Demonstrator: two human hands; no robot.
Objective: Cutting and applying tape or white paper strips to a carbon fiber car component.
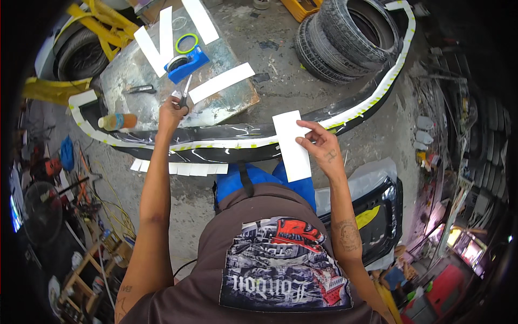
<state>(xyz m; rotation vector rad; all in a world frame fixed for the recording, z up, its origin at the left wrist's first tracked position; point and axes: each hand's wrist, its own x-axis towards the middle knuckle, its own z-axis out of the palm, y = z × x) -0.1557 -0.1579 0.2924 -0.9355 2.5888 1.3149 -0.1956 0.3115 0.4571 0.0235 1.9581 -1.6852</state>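
Observation:
My left hand (171, 113) is closed on a pair of scissors (187, 90), blades pointing away from me over the worn board. My right hand (319, 144) pinches the edge of a white rectangular paper piece (293, 154), held upright before my legs. Behind that paper runs a long black car bumper (245, 131), its edge lined with white strips and green tape (216, 144). Just beyond the scissors stands a blue tape dispenser (189, 63) with a green tape roll (186, 43) beside it. A loose white strip (222, 83) lies right of the scissors.
More white strips (165, 40) lie on the board (232, 54). A bottle of amber liquid (117, 121) and a black cutter (140, 89) are at left. Stacked tyres (345, 40) stand far right. A row of white pieces (181, 168) hangs below the bumper. A black panel (386, 216) lies right.

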